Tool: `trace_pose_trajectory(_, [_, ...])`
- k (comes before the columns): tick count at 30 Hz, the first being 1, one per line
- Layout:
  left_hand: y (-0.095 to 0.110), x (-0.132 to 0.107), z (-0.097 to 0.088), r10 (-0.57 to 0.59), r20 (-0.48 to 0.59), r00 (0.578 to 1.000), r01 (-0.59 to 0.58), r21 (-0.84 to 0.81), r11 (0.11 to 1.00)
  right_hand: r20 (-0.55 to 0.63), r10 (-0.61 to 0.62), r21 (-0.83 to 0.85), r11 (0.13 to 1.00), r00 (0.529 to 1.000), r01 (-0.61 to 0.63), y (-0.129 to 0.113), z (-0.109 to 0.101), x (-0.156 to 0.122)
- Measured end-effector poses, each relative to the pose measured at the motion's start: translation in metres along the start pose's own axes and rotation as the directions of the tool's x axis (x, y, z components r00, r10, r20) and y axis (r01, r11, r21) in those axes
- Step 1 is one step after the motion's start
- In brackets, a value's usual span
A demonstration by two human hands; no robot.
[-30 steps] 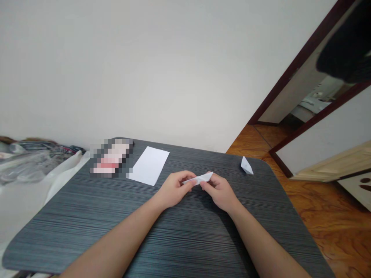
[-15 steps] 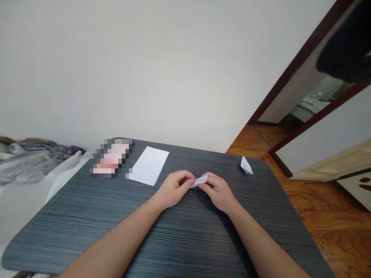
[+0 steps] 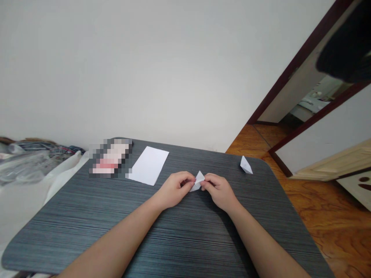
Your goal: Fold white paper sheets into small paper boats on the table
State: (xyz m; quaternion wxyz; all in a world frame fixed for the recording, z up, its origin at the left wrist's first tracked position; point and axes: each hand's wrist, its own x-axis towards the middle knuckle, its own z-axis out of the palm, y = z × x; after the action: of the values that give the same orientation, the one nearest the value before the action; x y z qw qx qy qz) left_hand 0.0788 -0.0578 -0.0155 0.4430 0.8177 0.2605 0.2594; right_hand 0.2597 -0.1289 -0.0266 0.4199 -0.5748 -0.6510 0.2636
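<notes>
Tabletop's left side: Clear plastic (image 3: 29, 166) and white sheeting (image 3: 20, 204) were bunched beside a dark, grained table (image 3: 179, 243).
Pixelated item: A pale-and-red object (image 3: 111, 156), its details masked by blocks, was set near the far left corner.
Flat paper: A white rectangle of paper (image 3: 149, 166) was laid just beside it; whether one sheet or several were stacked could not be told.
Left hand: The folded paper was pinched at its left side between the thumb and fingers of the left hand (image 3: 174, 191).
Folded paper: A small white folded paper (image 3: 199, 177), one point directed up and away, was held between both hands above the table's middle.
Right hand: Its right side was gripped by the thumb and fingertips of the right hand (image 3: 219, 192).
Second piece: Another creased white piece (image 3: 246, 165) was placed near the far right corner, well apart from the hands.
Doorway: A dark red door frame (image 3: 301, 58) and wood-patterned floor (image 3: 324, 220) were captured beyond the table.
</notes>
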Motion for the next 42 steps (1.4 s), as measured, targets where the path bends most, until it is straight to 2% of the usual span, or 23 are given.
trace_pose_trajectory(13, [0.0027, 0.0002, -0.0001, 0.080, 0.009, 0.997, -0.080, 0.021, 0.997, 0.024, -0.001, -0.009, 1.000, 1.000, 0.001, -0.0015, 0.0018, 0.0001])
trace_pose_trajectory(19, [-0.0011, 0.0009, -0.0002, -0.010, -0.026, 1.000, 0.012, 0.053, 0.999, 0.025, -0.021, 0.039, 0.999, 0.999, 0.020, -0.0052, 0.0012, 0.0004])
trace_pose_trajectory(23, [-0.0028, 0.0004, 0.0000, -0.077, -0.007, 0.997, 0.077, 0.025, 0.997, 0.030, -0.036, 0.042, 0.998, 0.999, 0.035, -0.0071, 0.0009, 0.0001])
trace_pose_trajectory(42, [-0.0061, 0.0007, 0.0017, -0.124, -0.001, 0.992, 0.124, -0.041, 0.991, 0.042, -0.070, -0.053, 0.996, 0.997, 0.072, -0.0023, 0.0025, -0.0007])
